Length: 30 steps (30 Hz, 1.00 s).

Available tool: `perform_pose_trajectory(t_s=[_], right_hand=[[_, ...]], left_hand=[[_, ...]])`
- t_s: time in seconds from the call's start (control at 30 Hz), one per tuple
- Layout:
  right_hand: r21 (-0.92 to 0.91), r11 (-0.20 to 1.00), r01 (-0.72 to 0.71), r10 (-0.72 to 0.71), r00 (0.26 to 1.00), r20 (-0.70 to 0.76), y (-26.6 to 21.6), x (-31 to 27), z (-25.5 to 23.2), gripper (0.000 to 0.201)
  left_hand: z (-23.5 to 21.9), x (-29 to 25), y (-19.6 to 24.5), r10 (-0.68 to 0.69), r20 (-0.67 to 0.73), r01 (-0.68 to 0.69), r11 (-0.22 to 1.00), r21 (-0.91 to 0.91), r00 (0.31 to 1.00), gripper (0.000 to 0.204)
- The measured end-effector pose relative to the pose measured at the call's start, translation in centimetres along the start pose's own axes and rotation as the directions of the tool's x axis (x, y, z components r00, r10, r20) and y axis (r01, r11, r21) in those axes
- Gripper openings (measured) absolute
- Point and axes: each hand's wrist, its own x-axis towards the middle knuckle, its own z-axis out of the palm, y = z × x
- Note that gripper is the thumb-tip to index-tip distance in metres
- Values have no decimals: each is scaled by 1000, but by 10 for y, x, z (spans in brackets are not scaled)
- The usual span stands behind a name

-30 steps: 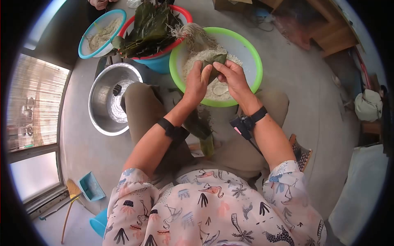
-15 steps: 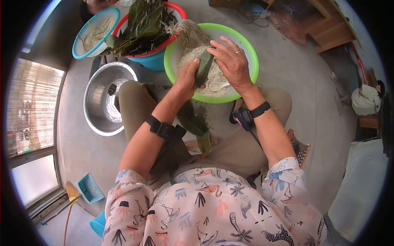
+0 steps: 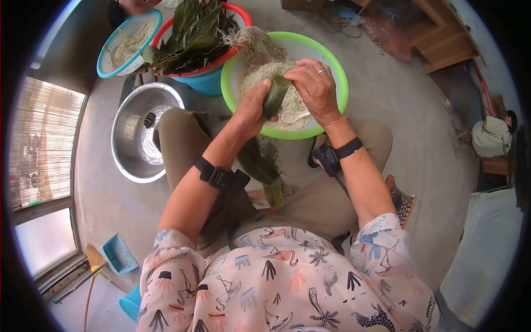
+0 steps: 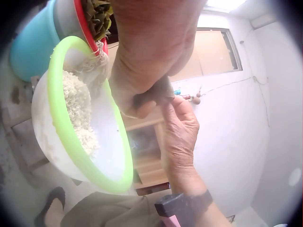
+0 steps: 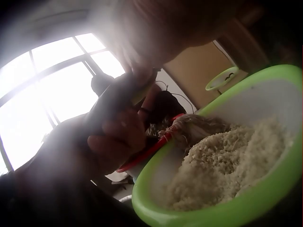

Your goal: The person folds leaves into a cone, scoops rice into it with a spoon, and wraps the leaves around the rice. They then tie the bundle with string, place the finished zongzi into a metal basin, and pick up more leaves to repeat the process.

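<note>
In the head view, the left hand (image 3: pixel 252 106) grips a folded dark green leaf (image 3: pixel 275 97), thumb along its near side. The right hand (image 3: pixel 318 91) pinches the leaf's upper right end between thumb and fingers. Both hands are above a green-rimmed basin (image 3: pixel 342 88) of white rice grains (image 3: pixel 293 99), where a white spoon (image 3: pixel 295 117) lies. A bundle of pale strings (image 3: pixel 257 44) hangs over the basin's far left rim. In the right wrist view, the left hand's fingers (image 5: pixel 116 137) curl round the leaf; whether it holds filling cannot be told.
A red-rimmed basin (image 3: pixel 247 16) of leaves and a blue-rimmed bowl (image 3: pixel 102 60) of grains stand at the back left. A metal basin (image 3: pixel 124 160) with a small dark object is left of the knee. Long leaves (image 3: pixel 259 163) lie between the legs. Another person's hand (image 3: pixel 134 5) shows top left.
The hands were close together around the leaf, then the right hand lifted away with spread fingers. Now its fingers have come back and pinch the leaf's upper end.
</note>
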Motion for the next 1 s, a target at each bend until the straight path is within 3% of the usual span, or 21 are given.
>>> perform_pose_trajectory(t_s=[0.17,0.27,0.33,0.43,0.57,0.67,0.77,0.83,1.0], right_hand=[[42,996,-79,80,997,-20,-5,-6,6,17],[151,968,-200,203,979,-6,-14,-13,11,14],[333,864,-378,373,924,81,-19,-17,15,12],[374,793,-482,477,872,112,-26,-22,20,10],[400,758,-516,520,847,106,-29,-27,26,9],[372,729,-575,541,817,201,-29,-30,26,14],[470,632,-616,568,781,261,-34,-30,24,10],[480,704,-523,477,850,224,-30,-34,28,12],[529,653,-542,498,833,239,-34,-34,31,16]], left_hand=[[0,2,-1,57,10,-57,998,-16,998,34],[1,3,-2,85,-8,-86,996,-29,996,35],[0,5,-4,93,-14,-93,995,-38,996,35],[1,8,-9,121,-22,-122,992,-40,992,34],[2,12,-14,145,-88,-149,988,-35,986,36],[3,14,-14,128,-115,-133,990,-38,985,36],[-3,15,-19,114,-118,-118,992,-33,986,36],[-5,18,-20,112,-112,-116,993,-28,987,36],[-3,20,-18,101,-168,-113,991,-65,981,37]])
